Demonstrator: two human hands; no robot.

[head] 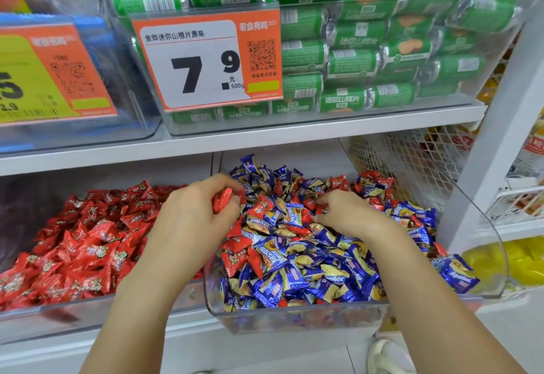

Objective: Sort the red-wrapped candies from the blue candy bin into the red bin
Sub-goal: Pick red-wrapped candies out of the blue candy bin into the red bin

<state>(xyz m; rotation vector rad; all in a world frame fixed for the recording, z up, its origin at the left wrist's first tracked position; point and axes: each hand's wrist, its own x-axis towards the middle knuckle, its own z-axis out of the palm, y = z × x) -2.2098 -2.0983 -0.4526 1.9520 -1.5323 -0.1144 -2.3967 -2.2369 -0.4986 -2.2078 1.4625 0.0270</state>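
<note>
Sorting underway, far from done. Blue candy bin (294,319), lower centre-right of frame: many red-wrapped candies (260,207) scattered among blue. Red bin (88,312), lower left: heaped red. Left hand (191,223), frame centre, fingers curled round red candies. Right hand (350,211), right of centre, fingers curled, digging in pile; grip unclear. Price tag (206,63), upper centre: "7.9元, 500g", 金晔迷你山楂片原味.

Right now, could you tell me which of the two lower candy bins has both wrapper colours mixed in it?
The blue candy bin under both hands: red-wrapped candies lie scattered among its blue ones. The red bin to its left shows only red wrappers.
</note>
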